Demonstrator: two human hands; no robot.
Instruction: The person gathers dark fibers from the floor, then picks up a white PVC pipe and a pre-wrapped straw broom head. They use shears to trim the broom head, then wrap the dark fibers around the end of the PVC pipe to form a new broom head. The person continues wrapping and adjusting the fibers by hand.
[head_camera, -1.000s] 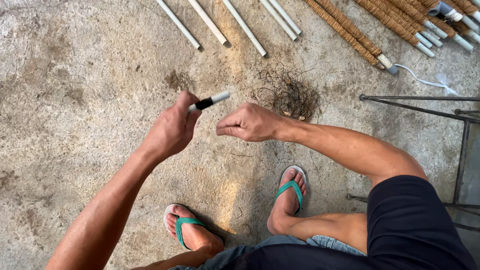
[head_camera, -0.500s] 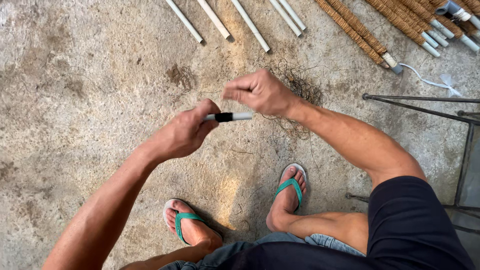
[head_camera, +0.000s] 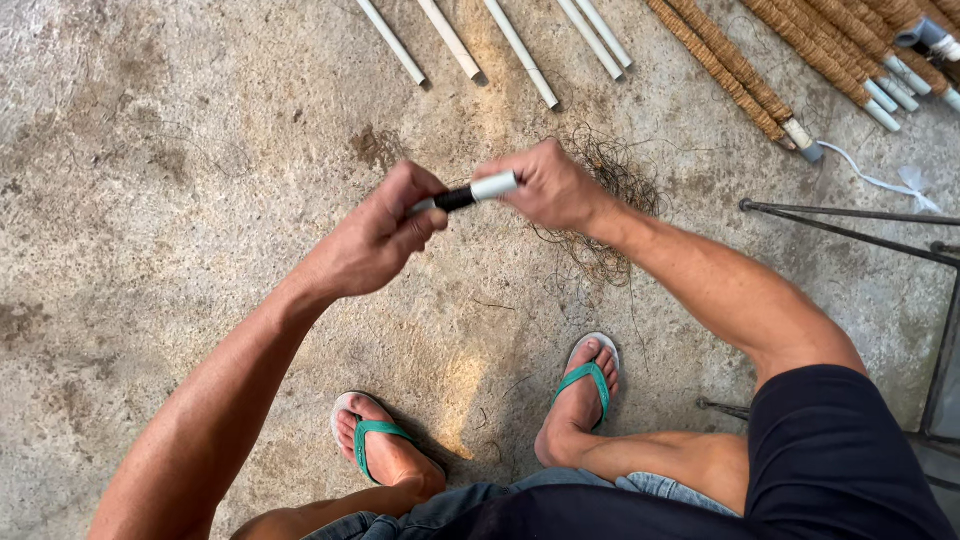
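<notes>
a marker pen, black in the middle with a pale grey end, is held level above the concrete floor, between both hands at about the centre of the view. the left hand has its fingers curled shut around the dark end of the pen, thumb pressed on top. the right hand is pinched on the pale grey end, fingers closed together over it; whether that end is a cap cannot be told. the two hands are just beside each other, joined only by the pen.

directly beyond the right hand, a loose tangle of brown fibre lies on the floor. further out, at the top edge, several white plastic pipes lie side by side, and to their right a row of pipes wrapped in brown coir, some with bare white ends showing. a thin white cord trails from one wrapped end. a dark metal frame stands at the right edge.

below the hands, both feet wear green-strapped flip-flops, flat on the concrete.
</notes>
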